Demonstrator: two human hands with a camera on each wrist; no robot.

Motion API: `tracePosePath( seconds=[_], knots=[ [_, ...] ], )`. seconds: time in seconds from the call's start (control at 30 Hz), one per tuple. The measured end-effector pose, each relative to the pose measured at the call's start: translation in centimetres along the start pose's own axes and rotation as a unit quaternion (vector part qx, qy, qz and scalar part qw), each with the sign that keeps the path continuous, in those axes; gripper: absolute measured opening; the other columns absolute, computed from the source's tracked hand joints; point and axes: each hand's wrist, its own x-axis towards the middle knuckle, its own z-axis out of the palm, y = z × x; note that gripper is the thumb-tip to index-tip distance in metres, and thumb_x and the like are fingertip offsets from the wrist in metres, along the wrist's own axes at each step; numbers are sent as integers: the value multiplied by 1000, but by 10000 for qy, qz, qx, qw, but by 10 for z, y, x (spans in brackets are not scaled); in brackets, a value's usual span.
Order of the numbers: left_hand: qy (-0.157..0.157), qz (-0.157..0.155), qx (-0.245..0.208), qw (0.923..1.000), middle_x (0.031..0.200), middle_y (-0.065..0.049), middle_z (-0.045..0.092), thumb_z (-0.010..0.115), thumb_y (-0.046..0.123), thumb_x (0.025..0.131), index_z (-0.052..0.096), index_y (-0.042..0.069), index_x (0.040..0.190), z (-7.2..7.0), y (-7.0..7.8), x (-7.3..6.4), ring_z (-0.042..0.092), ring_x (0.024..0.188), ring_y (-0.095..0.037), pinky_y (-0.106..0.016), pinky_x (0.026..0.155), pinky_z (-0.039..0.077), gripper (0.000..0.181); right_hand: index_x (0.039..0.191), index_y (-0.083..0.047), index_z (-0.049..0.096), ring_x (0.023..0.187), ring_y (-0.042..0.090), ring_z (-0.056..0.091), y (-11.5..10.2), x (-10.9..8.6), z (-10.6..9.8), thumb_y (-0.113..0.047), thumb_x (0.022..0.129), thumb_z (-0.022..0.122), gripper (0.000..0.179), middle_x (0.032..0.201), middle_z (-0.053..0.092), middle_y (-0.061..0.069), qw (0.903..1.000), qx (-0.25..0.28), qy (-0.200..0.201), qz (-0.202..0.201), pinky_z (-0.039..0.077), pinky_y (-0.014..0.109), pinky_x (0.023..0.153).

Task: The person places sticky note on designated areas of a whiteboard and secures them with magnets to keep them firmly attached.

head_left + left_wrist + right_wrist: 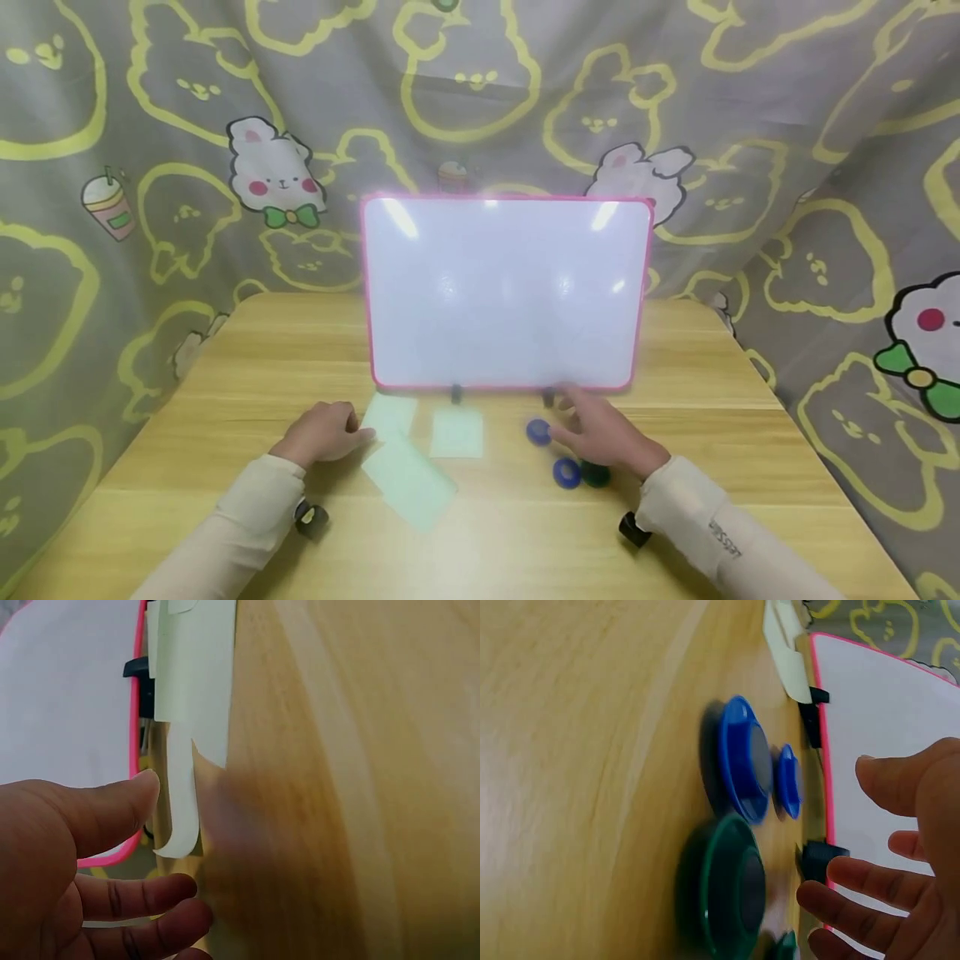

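Wood tbl (510,550), L hand (321,435) nr paper (412,487), R hand (606,429), both spread, 2nd green disc (786,948) R wrist cam only

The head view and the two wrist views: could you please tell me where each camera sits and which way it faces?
Head: worn on the head, facing forward and down at the whiteboard and table; the left hand, the right hand and sleeves show.
Left wrist: worn on that wrist, facing the pale sheets and whiteboard edge; only the left hand shows.
Right wrist: worn on that wrist, facing the blue discs, green discs and whiteboard; only the right hand shows.
Shared: both wrist views catch the whiteboard and pale sheets.
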Motion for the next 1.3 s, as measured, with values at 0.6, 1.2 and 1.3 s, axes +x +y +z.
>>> tracePosePath(
  seconds=[0.6,1.2,1.3],
  knots=[
    [-50,-64,93,9999,63,-3,44,59,21,85,46,10,69,-1,6,5,43,58,-19,-30,50,33,24,111,-1,55,71,11,47,-8,19,14,-28,80,67,43,88,55,0,9937,-904,-614,-244,45,29,69],
    [354,101,-86,9993,73,-5,53,55,12,83,57,9,82,-4,2,10,47,61,-20,-31,50,39,4,104,-6,58,71,10,44,-6,23,19,-29,77,70,37,86,52,-3,9897,-1212,-725,-218,42,27,66],
    [437,124,-144,9989,76,-5,55,54,12,84,58,8,85,-5,1,11,48,62,-20,-31,51,40,5,103,-8,59,69,9,45,-5,23,18,-29,77,70,35,84,53,-4,9891,-1226,-788,-198,43,25,64]
  ],
)
